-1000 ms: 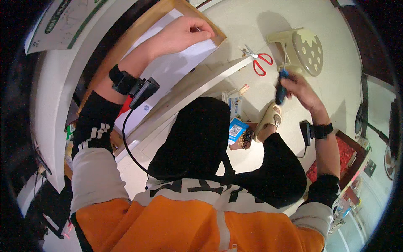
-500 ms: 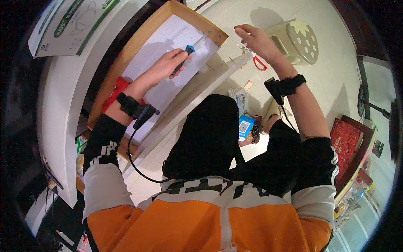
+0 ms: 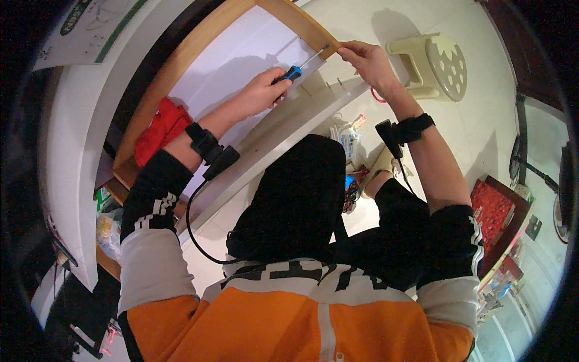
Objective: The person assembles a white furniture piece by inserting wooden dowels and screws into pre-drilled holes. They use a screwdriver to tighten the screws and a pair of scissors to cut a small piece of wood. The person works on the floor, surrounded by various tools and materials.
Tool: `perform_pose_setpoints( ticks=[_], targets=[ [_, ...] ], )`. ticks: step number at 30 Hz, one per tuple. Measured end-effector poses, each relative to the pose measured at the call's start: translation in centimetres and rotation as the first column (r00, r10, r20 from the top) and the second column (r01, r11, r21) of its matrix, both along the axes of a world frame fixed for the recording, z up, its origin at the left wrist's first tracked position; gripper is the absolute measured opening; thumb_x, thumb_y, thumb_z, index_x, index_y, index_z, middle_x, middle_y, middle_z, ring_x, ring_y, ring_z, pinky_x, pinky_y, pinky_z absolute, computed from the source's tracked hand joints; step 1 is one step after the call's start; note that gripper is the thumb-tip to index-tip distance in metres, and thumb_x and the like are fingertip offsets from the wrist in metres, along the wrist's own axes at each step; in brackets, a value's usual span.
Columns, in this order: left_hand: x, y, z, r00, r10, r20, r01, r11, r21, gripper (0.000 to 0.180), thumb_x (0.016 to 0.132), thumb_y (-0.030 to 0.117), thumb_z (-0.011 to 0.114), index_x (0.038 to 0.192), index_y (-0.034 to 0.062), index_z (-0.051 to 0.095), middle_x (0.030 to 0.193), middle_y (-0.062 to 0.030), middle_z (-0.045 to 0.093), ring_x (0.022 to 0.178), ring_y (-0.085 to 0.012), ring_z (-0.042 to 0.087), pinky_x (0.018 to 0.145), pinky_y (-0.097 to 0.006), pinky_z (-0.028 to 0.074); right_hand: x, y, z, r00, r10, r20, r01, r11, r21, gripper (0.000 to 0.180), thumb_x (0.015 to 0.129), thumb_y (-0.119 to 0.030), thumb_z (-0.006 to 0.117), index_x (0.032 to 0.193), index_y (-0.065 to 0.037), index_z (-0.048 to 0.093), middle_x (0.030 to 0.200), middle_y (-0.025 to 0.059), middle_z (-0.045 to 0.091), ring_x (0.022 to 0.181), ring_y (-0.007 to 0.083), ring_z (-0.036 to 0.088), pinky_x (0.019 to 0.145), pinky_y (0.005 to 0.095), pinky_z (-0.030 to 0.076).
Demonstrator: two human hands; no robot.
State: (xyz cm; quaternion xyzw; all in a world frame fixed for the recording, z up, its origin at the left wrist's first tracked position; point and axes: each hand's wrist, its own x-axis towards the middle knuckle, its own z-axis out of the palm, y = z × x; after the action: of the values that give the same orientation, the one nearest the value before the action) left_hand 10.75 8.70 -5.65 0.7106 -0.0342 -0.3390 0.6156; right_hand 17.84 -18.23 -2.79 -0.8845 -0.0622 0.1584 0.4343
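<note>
- Holds the blue-and-black screwdriver (image 3: 294,73) at twelve o'clock, wrapped in the left hand (image 3: 263,92); a second ago, gripped it in the right.
- Points the shaft toward two o'clock, nearer the metal fitting (image 3: 326,47) on the wooden drawer (image 3: 188,60) than half a second ago.
- Now brings the right hand (image 3: 369,63), narrow-fingered, to its one-o'clock corner; cannot tell whether pinching.
- Exposes more red cloth (image 3: 161,130), ten o'clock.

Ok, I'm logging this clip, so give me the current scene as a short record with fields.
Left grip: closed around blue-and-black screwdriver
Screwdriver tip: at a corner of the wooden drawer frame; seating unclear
Right grip: fingertips at that same corner
Inside frame: red cloth
Right of frame: pale stool
</note>
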Motion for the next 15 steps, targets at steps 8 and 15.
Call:
perform_pose_setpoints(
  ticks=[8,15],
  targets=[
    [0.4,0.3,0.2,1.0,0.021,-0.012,-0.022,0.998,-0.058,0.028,0.094,0.029,0.054,0.1,0.0017,0.053,0.077,-0.0032,0.054,0.064,-0.0104,0.052,0.054,-0.027,0.043,0.2,0.1,-0.4,0.998,-0.043,-0.05,0.043,0.999,-0.004,0.038,0.089,-0.031,0.065,0.113,-0.002,0.067,0.094,0.0123,0.071,0.082,0.0159,0.065,0.077,0.0302,0.051],
    [0.0,-0.3,-0.2,0.983,0.161,0.09,-0.161,0.987,-0.012,0.036,0.085,0.025,0.067,0.104,0.0007,0.048,0.078,-0.007,0.054,0.064,-0.0104,0.051,0.053,-0.028,0.043,-0.2,1.8,0.7,0.994,-0.017,0.108,0.022,0.999,-0.048,0.035,0.087,-0.031,0.068,0.104,-0.001,0.067,0.092,0.0122,0.071,0.084,0.0191,0.067,0.076,0.0317,0.052]
  ],
)
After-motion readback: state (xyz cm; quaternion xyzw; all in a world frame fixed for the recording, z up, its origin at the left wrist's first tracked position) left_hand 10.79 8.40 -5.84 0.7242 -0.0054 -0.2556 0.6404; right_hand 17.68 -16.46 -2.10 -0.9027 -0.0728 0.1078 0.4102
